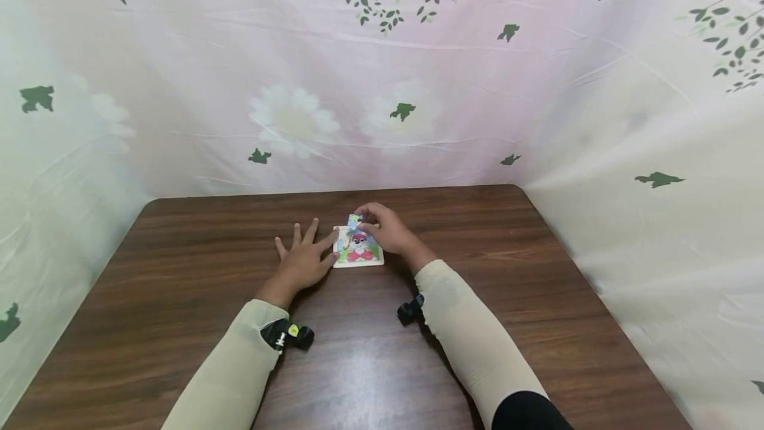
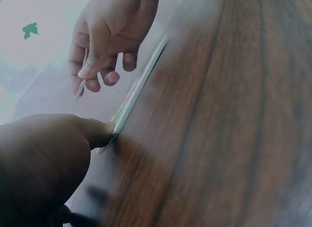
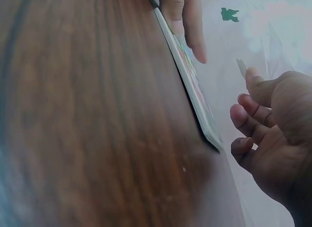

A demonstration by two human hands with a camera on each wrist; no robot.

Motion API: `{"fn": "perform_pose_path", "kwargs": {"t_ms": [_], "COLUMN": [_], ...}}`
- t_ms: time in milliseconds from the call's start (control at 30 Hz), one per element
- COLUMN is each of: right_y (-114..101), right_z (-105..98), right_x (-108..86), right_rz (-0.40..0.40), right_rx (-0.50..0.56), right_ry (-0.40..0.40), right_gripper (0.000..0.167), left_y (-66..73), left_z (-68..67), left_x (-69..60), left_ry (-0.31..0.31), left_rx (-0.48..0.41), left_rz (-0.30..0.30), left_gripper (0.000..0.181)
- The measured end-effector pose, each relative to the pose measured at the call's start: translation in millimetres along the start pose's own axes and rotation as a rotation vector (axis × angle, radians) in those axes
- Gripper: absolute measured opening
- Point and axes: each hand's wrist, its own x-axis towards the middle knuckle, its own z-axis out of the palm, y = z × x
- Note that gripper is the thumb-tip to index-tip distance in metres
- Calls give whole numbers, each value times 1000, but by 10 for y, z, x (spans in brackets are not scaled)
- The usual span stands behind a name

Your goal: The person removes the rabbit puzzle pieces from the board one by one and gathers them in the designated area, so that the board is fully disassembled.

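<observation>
A small square picture puzzle board (image 1: 360, 256) lies flat on the table, showing a pink cartoon animal in its coloured picture. My right hand (image 1: 389, 231) pinches a thin bluish puzzle piece (image 1: 353, 219) between thumb and fingers, raised over the board's far edge. In the right wrist view the pale piece (image 3: 242, 68) is seen edge-on, apart from the board (image 3: 192, 85). With its fingers spread, my left hand (image 1: 303, 264) rests at the board's left side, thumb and forefinger touching it. The left wrist view shows the thumb (image 2: 100, 132) against the board's edge.
The brown wooden table (image 1: 197, 271) has rounded far corners. Behind it and along both sides hangs a pale cloth (image 1: 453, 91) printed with leaves, birds and flowers. Each wrist wears a small black camera, such as the left one (image 1: 303, 338).
</observation>
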Motion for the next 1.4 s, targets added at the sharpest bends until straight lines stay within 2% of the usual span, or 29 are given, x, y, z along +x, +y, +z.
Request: {"fn": "perform_pose_path", "kwargs": {"t_ms": [200,733,1167,1400], "right_y": [50,194,400,496], "right_z": [-36,-256,-494,-563], "right_x": [-24,-130,-247,-289], "right_rz": [10,35,85,90], "right_rx": [12,46,42,35], "right_ry": [8,45,95,87], "right_gripper": [29,27,26,26], "left_y": [8,62,37,26], "left_z": [14,-10,7,21], "left_x": [1,-34,-40,-33], "left_ry": [2,7,8,16], "left_rx": [14,96,84,81], "left_rz": [13,6,25,24], "left_gripper": [57,56,56,57]}}
